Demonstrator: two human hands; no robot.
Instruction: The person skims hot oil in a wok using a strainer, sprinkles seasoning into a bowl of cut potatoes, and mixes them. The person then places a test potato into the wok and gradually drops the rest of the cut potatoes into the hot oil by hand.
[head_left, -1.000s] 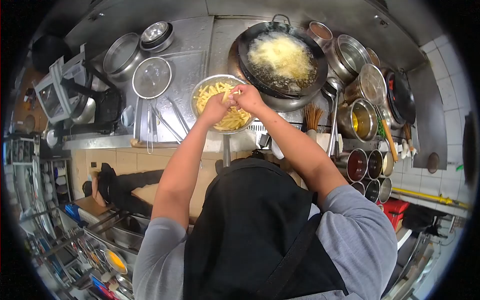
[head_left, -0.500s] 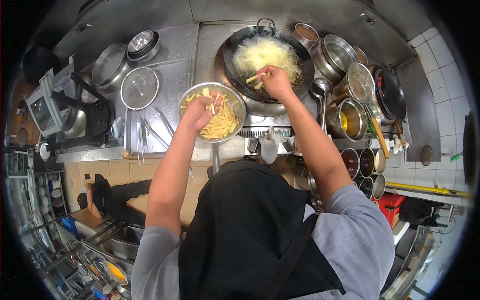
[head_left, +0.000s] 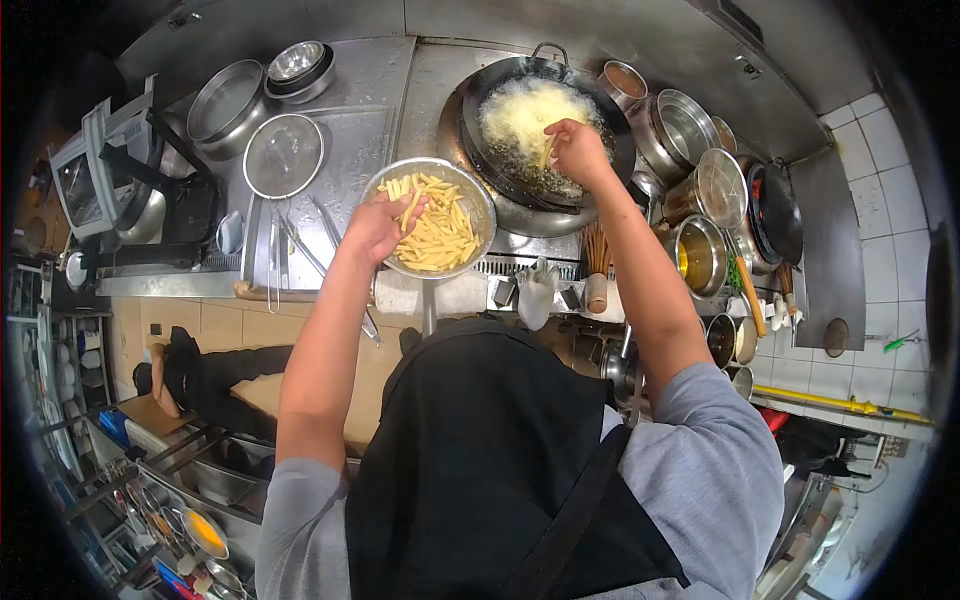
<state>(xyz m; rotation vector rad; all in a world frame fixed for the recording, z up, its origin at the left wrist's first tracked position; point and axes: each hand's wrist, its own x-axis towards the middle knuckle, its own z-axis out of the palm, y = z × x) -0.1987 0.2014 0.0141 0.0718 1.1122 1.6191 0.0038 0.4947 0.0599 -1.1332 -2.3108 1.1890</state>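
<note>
Over the left rim of a long-handled metal strainer (head_left: 484,190), my left hand (head_left: 377,224) holds a few cut potato sticks between its fingers. Many pale yellow potato sticks (head_left: 440,235) lie in the strainer. My right hand (head_left: 580,153) is over the right part of a black wok (head_left: 612,125), its fingers pinched on a potato stick (head_left: 547,153) that points down. Hot oil with pale foam (head_left: 525,112) bubbles in the wok, just left of my right hand.
A round mesh skimmer (head_left: 283,156) and tongs (head_left: 305,243) lie on the left counter. Metal bowls (head_left: 225,108) stand behind them. Right of the wok are pots (head_left: 703,255), another skimmer (head_left: 721,188) and a brush (head_left: 597,270). Another person (head_left: 205,375) is at the lower left.
From over the strainer, where both hands were together, my right hand has moved right to the wok with a potato stick. My left hand has shifted to the strainer's left rim.
</note>
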